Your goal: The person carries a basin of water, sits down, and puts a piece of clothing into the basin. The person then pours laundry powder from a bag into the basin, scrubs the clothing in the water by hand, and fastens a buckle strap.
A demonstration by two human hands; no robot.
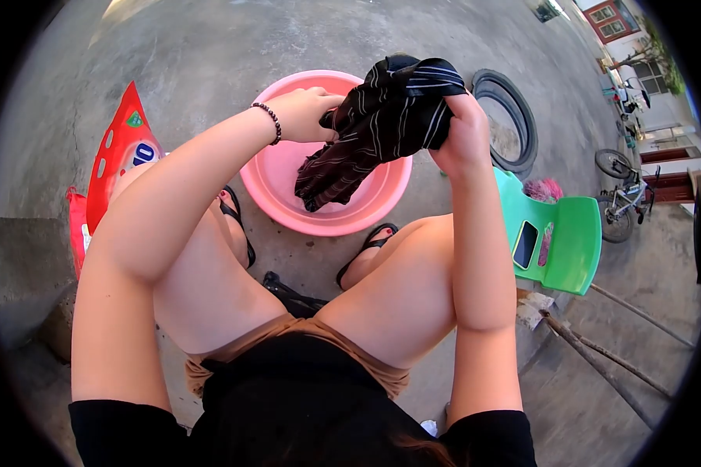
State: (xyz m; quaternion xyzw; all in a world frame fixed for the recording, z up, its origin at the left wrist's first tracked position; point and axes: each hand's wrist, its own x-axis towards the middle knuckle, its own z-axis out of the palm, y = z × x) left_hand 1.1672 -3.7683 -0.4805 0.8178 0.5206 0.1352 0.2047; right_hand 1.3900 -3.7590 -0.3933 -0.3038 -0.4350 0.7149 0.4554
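Note:
A black garment with thin white stripes [389, 117] hangs bunched above the pink basin [269, 175], its lower end dipping inside the rim. My right hand [463, 134] is closed on the garment's upper right part, the cloth wrapped over the fingers. On the other side, my left hand [302, 114], with a beaded bracelet at the wrist, pinches the garment's left edge between thumb and fingers. Folds of cloth hide some of the fingertips. The inside of the basin looks pale pink; whether it holds water I cannot tell.
To the left stands a red detergent bag [121, 159]. A green plastic chair [576, 241] with a phone [526, 245] on it is at the right. Beyond the basin lie black tyres [527, 124]. Wooden poles [600, 366] and a bicycle [619, 198] are farther right.

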